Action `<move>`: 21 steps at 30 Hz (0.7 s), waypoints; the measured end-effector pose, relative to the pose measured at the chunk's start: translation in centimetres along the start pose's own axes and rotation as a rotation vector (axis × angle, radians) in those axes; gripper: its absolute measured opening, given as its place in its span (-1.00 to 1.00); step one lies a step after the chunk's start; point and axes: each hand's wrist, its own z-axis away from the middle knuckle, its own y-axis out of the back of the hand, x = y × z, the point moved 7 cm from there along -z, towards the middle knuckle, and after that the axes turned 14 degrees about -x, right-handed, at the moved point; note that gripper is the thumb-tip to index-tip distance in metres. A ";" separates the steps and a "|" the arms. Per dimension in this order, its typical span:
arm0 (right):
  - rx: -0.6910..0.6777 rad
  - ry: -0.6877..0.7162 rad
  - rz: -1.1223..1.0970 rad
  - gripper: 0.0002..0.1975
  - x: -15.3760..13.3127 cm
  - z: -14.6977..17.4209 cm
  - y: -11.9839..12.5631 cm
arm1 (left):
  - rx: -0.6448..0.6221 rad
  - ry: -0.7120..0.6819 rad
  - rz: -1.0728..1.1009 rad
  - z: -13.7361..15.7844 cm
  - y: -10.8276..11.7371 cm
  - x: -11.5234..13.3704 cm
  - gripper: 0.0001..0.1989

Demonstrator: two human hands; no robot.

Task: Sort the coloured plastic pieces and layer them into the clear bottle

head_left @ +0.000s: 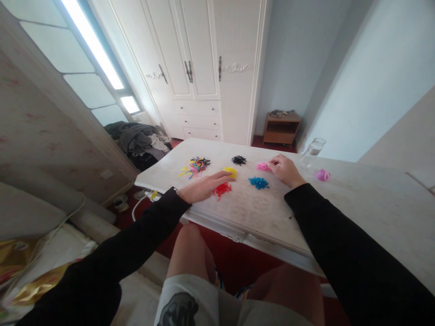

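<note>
My left hand [205,185] lies low over the table with its fingers stretched out, the tips at a yellow pile [230,171] of small bands or strips. Just below that hand is a red pile [222,190]. My right hand [286,170] has its fingers drawn together at the right edge of a pink pile [263,166]; what they pinch is too small to make out. A blue pile [259,183] sits between the hands. Farther back is a black pile [239,160], and a mixed-colour pile [197,167] lies at the left.
A clear glass jar [316,146] stands at the table's back right, with a pink-purple round object [322,175] near it. The white table [258,213] has its front edge above my knees. Behind are a white wardrobe [200,50] and a small wooden cabinet [282,129].
</note>
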 end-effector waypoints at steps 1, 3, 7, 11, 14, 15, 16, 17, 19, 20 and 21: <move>0.005 0.000 0.000 -0.84 0.0 0.0 0.0 | 0.004 -0.002 0.005 0.0 0.0 0.0 -0.31; 0.010 0.003 0.004 -0.84 0.0 0.0 0.1 | 0.038 -0.012 0.010 0.2 0.3 0.0 -0.31; 0.010 0.024 0.005 -0.84 -0.6 0.1 0.1 | 0.217 -0.036 0.238 0.3 1.0 -0.3 -0.42; 0.020 0.124 -0.041 -0.85 -2.7 0.6 0.4 | 0.443 -0.032 0.758 -0.5 0.8 -1.1 -0.62; -0.023 0.248 -0.054 -0.85 -5.3 1.3 0.3 | 0.522 0.044 1.004 -2.0 -0.1 -1.8 -0.73; -0.045 0.294 -0.056 -0.85 -6.2 1.5 0.3 | 0.510 0.086 1.065 -2.6 -0.6 -2.0 -0.76; -0.062 0.336 -0.062 -0.85 -7.0 1.9 0.2 | 0.486 0.127 1.124 -3.3 -1.2 -2.1 -0.81; -0.081 0.377 -0.070 -0.86 -7.8 2.2 0.1 | 0.457 0.161 1.185 -3.8 -1.8 -2.1 -0.85; -0.115 0.449 -0.100 -0.88 -9.0 2.7 0.0 | 0.407 0.192 1.304 -4.8 -2.8 -1.8 -0.81; -0.133 0.484 -0.118 -0.89 -9.6 3.0 -0.1 | 0.393 0.192 1.350 -5.2 -3.2 -1.5 -0.75; -0.153 0.516 -0.139 -0.90 -10.0 3.2 -0.2 | 0.381 0.189 1.379 -5.5 -3.6 -1.2 -0.70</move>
